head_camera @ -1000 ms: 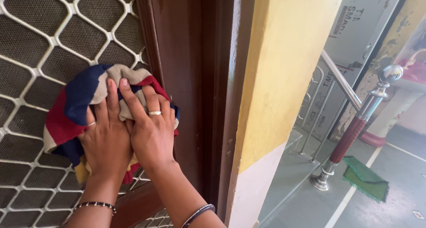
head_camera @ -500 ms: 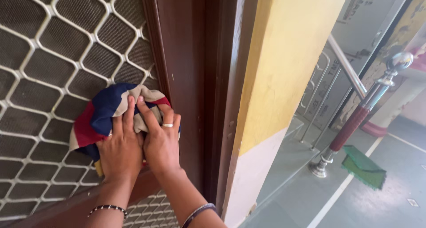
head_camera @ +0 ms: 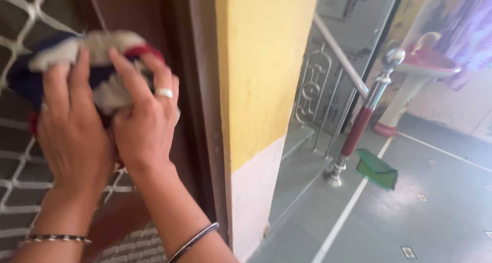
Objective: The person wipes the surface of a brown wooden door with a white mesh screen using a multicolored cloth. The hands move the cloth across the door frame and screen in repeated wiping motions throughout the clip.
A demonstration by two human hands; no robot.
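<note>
Both hands press a striped cloth (head_camera: 92, 53) of blue, red and cream against a dark brown door (head_camera: 128, 12) with a white metal mesh grille (head_camera: 20, 140). My left hand (head_camera: 69, 130) lies flat on the cloth's left part, fingers up. My right hand (head_camera: 146, 119), a ring on one finger, grips the cloth's right part close to the door's brown edge (head_camera: 197, 114). Bangles sit on both wrists. The view is blurred by motion.
A yellow and white wall edge (head_camera: 256, 89) stands right of the door. Beyond it are a stair railing with a red and chrome post (head_camera: 364, 114), a green dustpan-like thing (head_camera: 376, 168) on the grey tiled floor, and a pink pedestal basin (head_camera: 420, 68).
Both hands and the cloth have moved up the door, and the camera has swung closer and to the right, showing more of the floor.
</note>
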